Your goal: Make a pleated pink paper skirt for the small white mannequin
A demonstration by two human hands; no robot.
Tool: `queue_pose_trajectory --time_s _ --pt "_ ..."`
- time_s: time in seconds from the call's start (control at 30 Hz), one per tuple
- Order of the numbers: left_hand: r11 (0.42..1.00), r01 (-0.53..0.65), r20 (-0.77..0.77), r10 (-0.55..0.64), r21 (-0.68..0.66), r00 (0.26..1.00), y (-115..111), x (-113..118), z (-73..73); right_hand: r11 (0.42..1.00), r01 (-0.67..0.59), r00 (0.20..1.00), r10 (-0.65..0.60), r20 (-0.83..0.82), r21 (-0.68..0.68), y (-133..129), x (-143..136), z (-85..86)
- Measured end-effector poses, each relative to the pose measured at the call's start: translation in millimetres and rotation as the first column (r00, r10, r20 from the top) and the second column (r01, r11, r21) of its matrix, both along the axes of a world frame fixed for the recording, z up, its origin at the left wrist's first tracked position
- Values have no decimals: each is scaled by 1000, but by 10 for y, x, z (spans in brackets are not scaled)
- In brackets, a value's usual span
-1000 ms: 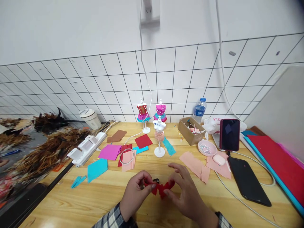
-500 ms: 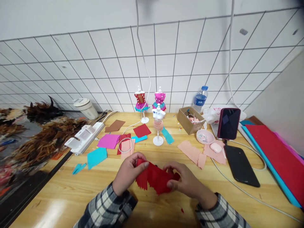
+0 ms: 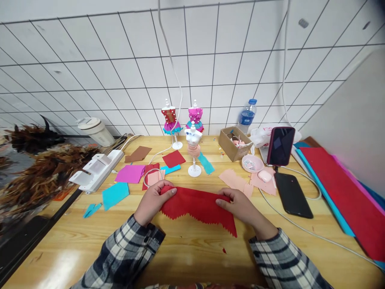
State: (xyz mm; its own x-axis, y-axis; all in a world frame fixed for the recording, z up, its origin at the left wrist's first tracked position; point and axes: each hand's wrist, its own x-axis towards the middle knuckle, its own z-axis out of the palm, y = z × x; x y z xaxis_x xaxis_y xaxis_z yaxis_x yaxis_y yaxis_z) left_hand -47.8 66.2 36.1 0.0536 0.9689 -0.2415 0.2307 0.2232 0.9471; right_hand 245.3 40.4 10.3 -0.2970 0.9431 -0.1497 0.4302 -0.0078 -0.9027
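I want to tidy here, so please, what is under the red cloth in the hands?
Around the red cloth, wooden tabletop shows, with a small red scrap in the foreground. Whatever the cloth covers cannot be seen.

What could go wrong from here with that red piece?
Two things, perhaps. The red piece is held near both ends by the left fingers and right fingers, so a hard pull might tear it, most likely at its jagged lower edge. Also, the tiny red scrap lies loose near the right sleeve, which could brush it away.
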Motion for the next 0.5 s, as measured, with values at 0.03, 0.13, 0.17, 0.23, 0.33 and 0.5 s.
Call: queue_pose_trajectory --time_s 0.03,0.13,0.17,0.23,0.33,0.5 --pt "1000 -4 1 4 1 1000 6 -6 -13 1000 18 1000 -18 -5 -6 4 19 -11" --pt "1000 -19 -16 19 9 1000 15 -35 -33 998 63 997 -63 -38 -8 12 81 -54" --pt "1000 -20 -20 21 12 1000 17 -46 -35 997 77 996 -77 -44 -4 14 105 -70" --pt "1000 -13 -3 13 12 1000 24 -70 -36 993 117 992 -117 -38 1 22 160 -100" --pt "1000 3 53 -4 24 999 43 -100 -44 990 142 989 -142 -35 5 38 247 -120" --pt "999 14 63 -17 39 998 76 -106 -69 983 181 983 -178 -52 41 53 355 -93"
